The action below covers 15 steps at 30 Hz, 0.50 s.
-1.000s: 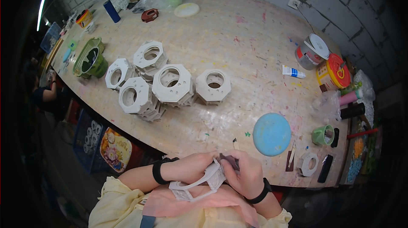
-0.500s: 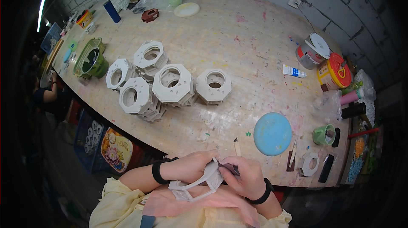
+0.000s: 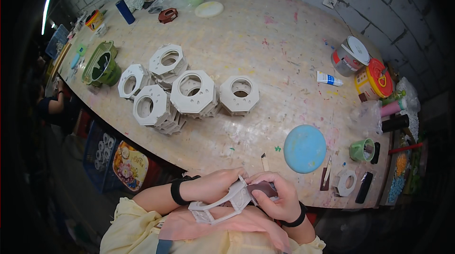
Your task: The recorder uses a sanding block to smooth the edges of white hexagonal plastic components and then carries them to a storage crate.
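The left hand (image 3: 222,183) grips the upper end of a white frame (image 3: 239,194), which is tilted, just below the hands and over a pink cloth (image 3: 185,230). The right hand (image 3: 283,198) pinches a brown sheet (image 3: 265,188) between thumb and fingers, right beside the frame's upper end. On the tabletop (image 3: 227,150), beyond the hands and to their left, stand white stacks (image 3: 181,101); a blue disc (image 3: 305,150) lies ahead of the right hand.
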Available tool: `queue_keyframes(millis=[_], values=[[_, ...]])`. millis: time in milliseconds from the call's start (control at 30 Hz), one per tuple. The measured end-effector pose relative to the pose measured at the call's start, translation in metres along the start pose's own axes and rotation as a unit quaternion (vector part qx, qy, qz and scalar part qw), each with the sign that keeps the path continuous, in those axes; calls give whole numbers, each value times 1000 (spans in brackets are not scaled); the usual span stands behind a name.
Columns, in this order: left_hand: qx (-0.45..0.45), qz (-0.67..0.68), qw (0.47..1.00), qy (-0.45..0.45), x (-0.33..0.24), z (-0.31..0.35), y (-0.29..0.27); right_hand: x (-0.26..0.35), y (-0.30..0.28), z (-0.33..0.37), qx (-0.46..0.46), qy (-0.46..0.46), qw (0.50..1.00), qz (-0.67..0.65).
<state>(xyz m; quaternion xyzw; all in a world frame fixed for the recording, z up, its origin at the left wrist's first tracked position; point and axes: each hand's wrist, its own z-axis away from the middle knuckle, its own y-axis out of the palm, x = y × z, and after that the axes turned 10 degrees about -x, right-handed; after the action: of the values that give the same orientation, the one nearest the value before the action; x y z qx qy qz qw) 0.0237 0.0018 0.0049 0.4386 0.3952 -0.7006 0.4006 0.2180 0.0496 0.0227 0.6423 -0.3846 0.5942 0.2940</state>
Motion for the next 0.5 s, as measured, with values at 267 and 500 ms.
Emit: queue_keyframes(millis=[267,500], values=[[1,-7,999,48,-4,0,-2,5,-4,3,-4,89,996,6],[9,6,1000,7,-6,0,-2,8,-4,2,13,17,1000,16]])
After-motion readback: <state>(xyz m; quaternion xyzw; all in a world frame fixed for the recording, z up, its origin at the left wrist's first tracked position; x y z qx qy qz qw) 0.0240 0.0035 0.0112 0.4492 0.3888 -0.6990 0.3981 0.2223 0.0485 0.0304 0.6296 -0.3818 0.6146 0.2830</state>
